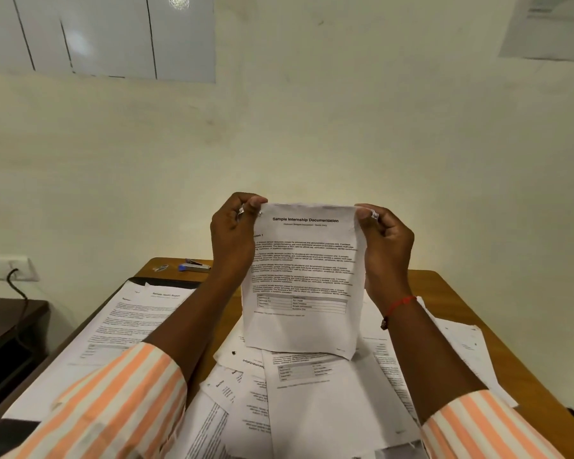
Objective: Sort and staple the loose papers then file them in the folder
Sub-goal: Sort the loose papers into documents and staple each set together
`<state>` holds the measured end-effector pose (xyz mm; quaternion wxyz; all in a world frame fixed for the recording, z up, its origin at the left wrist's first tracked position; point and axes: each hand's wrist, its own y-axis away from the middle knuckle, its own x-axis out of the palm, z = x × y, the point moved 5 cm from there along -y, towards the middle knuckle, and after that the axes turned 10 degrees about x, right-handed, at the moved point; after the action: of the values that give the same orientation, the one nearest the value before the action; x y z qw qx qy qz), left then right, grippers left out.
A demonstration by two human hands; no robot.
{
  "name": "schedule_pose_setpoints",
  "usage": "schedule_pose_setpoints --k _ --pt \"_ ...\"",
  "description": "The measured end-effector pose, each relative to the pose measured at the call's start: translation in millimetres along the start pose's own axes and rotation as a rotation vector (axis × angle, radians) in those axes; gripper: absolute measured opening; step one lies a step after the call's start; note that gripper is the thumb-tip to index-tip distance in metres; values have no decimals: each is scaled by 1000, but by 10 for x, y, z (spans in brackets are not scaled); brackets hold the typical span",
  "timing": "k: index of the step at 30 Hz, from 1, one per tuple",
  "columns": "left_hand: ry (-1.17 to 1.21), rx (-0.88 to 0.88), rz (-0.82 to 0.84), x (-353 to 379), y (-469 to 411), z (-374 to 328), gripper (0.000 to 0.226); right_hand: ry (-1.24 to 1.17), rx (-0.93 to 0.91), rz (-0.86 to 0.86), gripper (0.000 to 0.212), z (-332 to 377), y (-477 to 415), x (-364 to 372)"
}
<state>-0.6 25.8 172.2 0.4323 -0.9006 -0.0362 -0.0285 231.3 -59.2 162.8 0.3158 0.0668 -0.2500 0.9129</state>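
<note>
Head view: hands hold "Sample Internship Documentation" sheet.

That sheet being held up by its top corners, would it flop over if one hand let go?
Probably floppy: the sheet already bows between the left hand and right hand, which pinch its top corners. It looks light, since fingertip pinches alone carry it. The crumpled corners suggest it creases or tears easily.

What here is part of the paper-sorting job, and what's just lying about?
Part of the job: the sheet, pinched at its top corners by left hand and right hand; loose papers on the table; stapler.

Lying about: wall socket with cable; whiteboard; paper on the wall.
</note>
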Motion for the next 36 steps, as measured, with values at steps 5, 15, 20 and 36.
schedule_pose_setpoints --k 5,15,20,36 --pt "47 -54 125 -30 107 148 46 8 8 15 11 -23 -1 -28" --pt "233 -327 10 45 291 269 40 -2 79 4 19 -119 55 -90" --pt "150 -254 -166 66 282 193 29 -3 65 -32 18 -70 67 -39" --pt "60 -219 29 79 509 327 27 125 164 162 26 -606 453 -195"
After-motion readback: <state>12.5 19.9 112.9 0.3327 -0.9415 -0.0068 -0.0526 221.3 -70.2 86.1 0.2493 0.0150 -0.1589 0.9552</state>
